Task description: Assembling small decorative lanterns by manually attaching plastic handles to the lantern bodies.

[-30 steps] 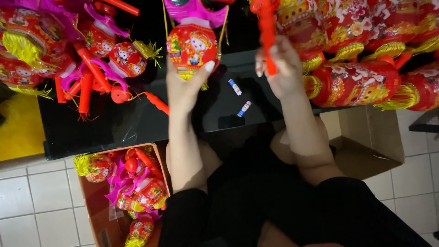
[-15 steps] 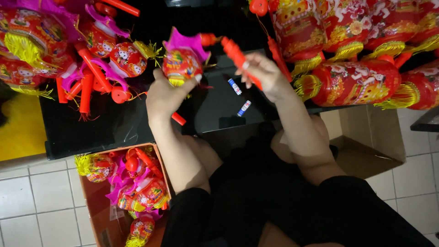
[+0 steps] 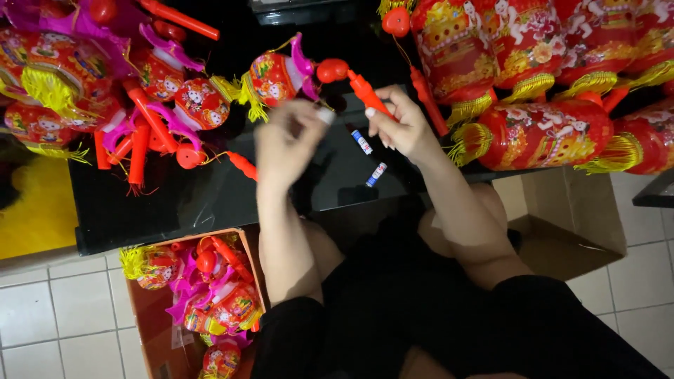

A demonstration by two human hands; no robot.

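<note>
My right hand (image 3: 397,128) grips a red plastic lantern handle (image 3: 364,90) by its lower end, above the black table (image 3: 175,203). The handle's round tip points at a small red and yellow lantern (image 3: 277,77) with a pink top and a yellow fringe, which lies tilted on the table. My left hand (image 3: 289,140) is blurred, just left of the right one, with its fingers bunched toward the handle's base. Whether it pinches anything is unclear. Two small batteries (image 3: 361,142) lie on the table under my hands.
Heaps of lanterns and red handles (image 3: 140,119) cover the table's left side, and large red lanterns (image 3: 540,133) fill the right. A cardboard box of lanterns (image 3: 203,302) stands on the tiled floor at my left, another box (image 3: 569,210) at my right.
The lantern has left my left hand and now lies on the table farther back. My left hand has moved right toward the handle, and my right hand has lowered.
</note>
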